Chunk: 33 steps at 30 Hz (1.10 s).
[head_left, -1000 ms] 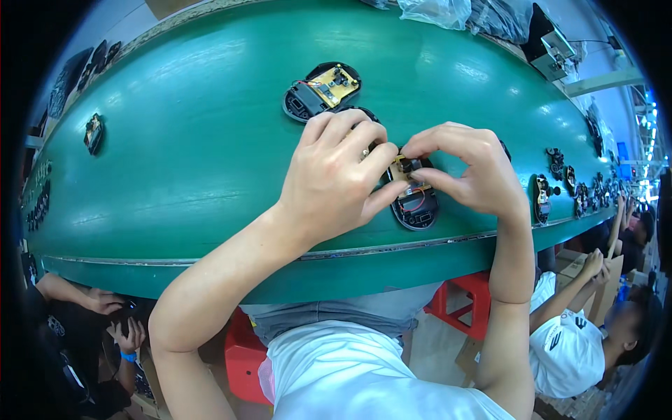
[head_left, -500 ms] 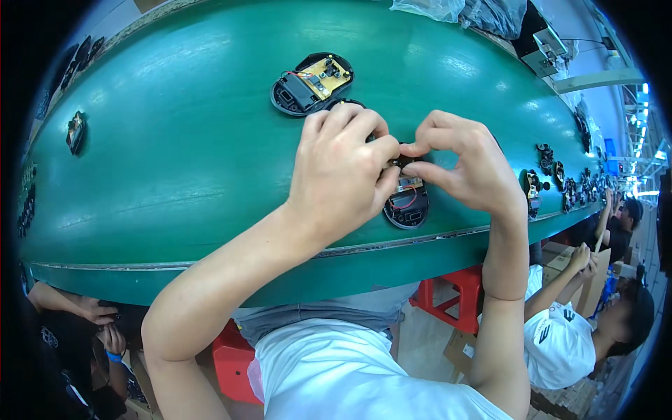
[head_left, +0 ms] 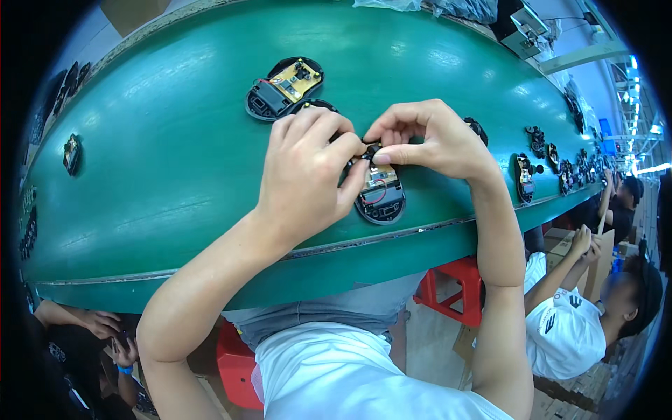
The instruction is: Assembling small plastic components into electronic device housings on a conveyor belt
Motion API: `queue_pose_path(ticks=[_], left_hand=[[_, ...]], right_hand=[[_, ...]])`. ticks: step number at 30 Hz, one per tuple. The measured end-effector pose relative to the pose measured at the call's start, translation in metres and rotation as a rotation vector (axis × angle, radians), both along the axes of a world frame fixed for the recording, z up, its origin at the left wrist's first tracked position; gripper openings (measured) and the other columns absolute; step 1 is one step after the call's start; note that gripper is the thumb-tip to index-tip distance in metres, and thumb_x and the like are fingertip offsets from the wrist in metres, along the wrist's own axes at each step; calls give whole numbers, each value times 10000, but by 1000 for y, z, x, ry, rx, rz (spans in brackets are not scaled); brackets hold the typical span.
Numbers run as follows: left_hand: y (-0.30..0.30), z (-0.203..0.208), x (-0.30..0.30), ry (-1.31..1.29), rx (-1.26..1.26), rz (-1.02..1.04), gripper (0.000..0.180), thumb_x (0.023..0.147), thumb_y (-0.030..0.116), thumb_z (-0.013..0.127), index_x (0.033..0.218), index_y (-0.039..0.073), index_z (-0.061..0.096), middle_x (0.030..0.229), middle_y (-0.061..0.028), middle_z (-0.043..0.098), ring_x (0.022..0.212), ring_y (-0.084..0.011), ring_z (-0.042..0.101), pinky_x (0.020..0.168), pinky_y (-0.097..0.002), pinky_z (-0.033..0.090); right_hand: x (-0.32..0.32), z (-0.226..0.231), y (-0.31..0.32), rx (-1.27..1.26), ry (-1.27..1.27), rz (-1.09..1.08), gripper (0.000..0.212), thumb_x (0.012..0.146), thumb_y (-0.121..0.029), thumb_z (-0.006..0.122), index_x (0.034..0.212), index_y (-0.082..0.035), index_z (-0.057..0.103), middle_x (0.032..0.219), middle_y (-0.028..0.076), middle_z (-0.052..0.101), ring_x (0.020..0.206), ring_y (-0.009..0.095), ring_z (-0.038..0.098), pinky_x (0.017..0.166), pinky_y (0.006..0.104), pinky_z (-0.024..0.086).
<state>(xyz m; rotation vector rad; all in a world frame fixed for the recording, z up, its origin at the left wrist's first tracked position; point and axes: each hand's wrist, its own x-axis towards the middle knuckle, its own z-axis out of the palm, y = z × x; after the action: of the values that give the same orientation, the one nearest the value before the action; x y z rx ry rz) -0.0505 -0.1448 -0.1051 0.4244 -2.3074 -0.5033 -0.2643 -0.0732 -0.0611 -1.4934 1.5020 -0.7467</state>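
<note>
Both hands [head_left: 364, 157] pinch a black oval mouse base [head_left: 380, 196] with exposed circuit board.

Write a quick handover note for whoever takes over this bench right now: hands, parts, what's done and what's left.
Left hand: over the open mouse base near the front edge of the green belt, fingertips pinching at its upper end.
Right hand: thumb and forefinger pinch a small dark part there, meeting the left fingertips.
Done: board and wires sit in the base.
Left: the small part looks not yet seated; no top cover on.
Second open base lies behind; more parts to the right.
</note>
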Motion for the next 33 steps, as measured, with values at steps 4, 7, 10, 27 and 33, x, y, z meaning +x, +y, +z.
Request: queue_pose_path(ticks=[4, 7, 10, 27, 33], left_hand=[[-1, 5, 3, 7, 24, -11, 170, 720, 66, 797, 824, 76, 662, 939, -42, 660, 1000, -265, 640, 876, -419, 451], [0, 2, 4, 27, 13, -29, 175, 716, 45, 794, 806, 72, 646, 938, -38, 665, 987, -263, 643, 869, -412, 453], [3, 1, 3, 43, 23, -34, 170, 722, 39, 793, 810, 70, 651, 938, -34, 668, 976, -261, 644, 863, -408, 455], [1, 0, 4, 39, 55, -61, 156, 729, 16, 806, 801, 49, 672, 961, -35, 681, 986, -263, 641, 865, -393, 450], [1, 1, 3, 39, 76, -86, 149, 736, 10, 805, 807, 36, 676, 968, -49, 685, 973, -270, 646, 860, -390, 455]], right_hand=[[3, -1, 3, -107, 64, 12, 197, 831, -202, 843, 877, -20, 782, 818, 59, 709, 740, 133, 649, 657, 291, 503], [9, -1, 6, -269, 170, 59, 187, 835, -202, 822, 874, -25, 776, 828, 92, 711, 735, 196, 662, 668, 314, 514], [11, 3, 4, -312, 244, 57, 173, 837, -203, 798, 863, -34, 773, 832, 126, 703, 735, 267, 661, 677, 346, 519], [22, 8, 11, -477, 491, 94, 170, 746, -118, 810, 861, -20, 732, 825, 102, 701, 783, 294, 685, 707, 385, 540], [10, 7, 8, -64, 107, -11, 153, 805, -96, 840, 924, -18, 785, 827, 73, 742, 739, 141, 679, 695, 276, 539]])
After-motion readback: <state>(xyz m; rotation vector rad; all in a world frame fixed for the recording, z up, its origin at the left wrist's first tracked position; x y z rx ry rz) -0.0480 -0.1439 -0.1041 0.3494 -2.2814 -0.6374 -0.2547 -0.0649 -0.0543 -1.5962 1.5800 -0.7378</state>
